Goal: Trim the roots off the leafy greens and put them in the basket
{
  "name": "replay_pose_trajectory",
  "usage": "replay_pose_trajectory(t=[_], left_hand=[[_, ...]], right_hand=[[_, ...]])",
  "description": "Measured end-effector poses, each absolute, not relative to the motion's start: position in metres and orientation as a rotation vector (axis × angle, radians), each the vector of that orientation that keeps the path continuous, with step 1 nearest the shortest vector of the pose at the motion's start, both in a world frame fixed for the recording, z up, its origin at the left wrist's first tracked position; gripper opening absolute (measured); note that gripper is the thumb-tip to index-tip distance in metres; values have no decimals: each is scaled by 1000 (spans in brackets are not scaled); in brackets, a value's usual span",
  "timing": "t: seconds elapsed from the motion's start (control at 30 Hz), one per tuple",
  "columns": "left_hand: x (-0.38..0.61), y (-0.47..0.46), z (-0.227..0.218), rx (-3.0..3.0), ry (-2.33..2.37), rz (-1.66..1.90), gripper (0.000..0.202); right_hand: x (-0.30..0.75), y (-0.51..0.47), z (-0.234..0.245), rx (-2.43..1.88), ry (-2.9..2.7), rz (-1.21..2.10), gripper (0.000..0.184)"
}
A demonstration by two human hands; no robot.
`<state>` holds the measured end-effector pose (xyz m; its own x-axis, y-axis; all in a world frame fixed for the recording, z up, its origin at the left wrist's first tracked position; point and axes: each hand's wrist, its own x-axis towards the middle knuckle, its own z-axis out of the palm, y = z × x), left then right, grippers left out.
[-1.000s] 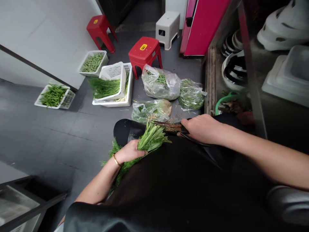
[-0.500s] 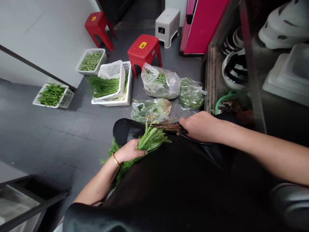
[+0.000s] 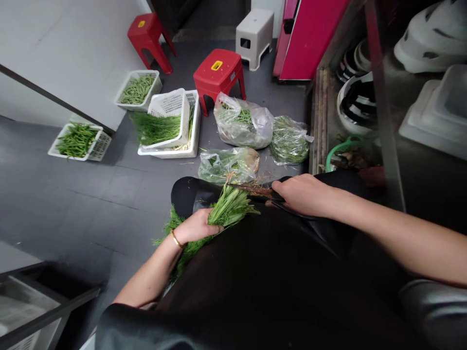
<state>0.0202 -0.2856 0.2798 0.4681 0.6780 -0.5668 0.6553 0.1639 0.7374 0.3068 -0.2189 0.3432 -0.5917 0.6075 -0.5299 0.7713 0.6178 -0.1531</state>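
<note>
My left hand (image 3: 197, 226), with a gold bangle on the wrist, is closed round a bunch of green leafy stalks (image 3: 229, 208) held over my dark apron. The cut stem ends point right. My right hand (image 3: 304, 194) is closed just right of the bunch, its fingertips on brownish roots (image 3: 251, 188) at the stem ends. A thin dark edge shows under this hand; I cannot make out what it is. Feathery leaf tips hang below my left wrist.
On the grey floor ahead lie three plastic bags of greens (image 3: 242, 126), stacked white baskets with greens (image 3: 170, 131), and two more baskets (image 3: 75, 141) further left. Red stools (image 3: 218, 73) and a white stool (image 3: 254, 31) stand beyond. A metal shelf with bowls (image 3: 355, 102) is on the right.
The hands and the bunch have barely moved; the view has shifted slightly.
</note>
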Motion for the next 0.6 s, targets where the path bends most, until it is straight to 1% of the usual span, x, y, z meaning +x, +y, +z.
replay_pose_trajectory(t=[0.13, 0.23, 0.4, 0.5, 0.6], left_hand=[[19, -288, 278, 1511, 1213, 32, 27], [19, -288, 279, 1506, 1220, 34, 27], [21, -287, 281, 1513, 1214, 20, 28], [21, -287, 281, 1523, 1207, 19, 28], [20, -288, 281, 1521, 1204, 39, 29]], right_hand=[[312, -220, 337, 1172, 2403, -581, 48], [318, -220, 339, 1219, 2392, -550, 52], [314, -225, 349, 1110, 2401, -496, 39], [304, -227, 350, 1103, 2440, -454, 35], [298, -226, 347, 1103, 2471, -491, 32]])
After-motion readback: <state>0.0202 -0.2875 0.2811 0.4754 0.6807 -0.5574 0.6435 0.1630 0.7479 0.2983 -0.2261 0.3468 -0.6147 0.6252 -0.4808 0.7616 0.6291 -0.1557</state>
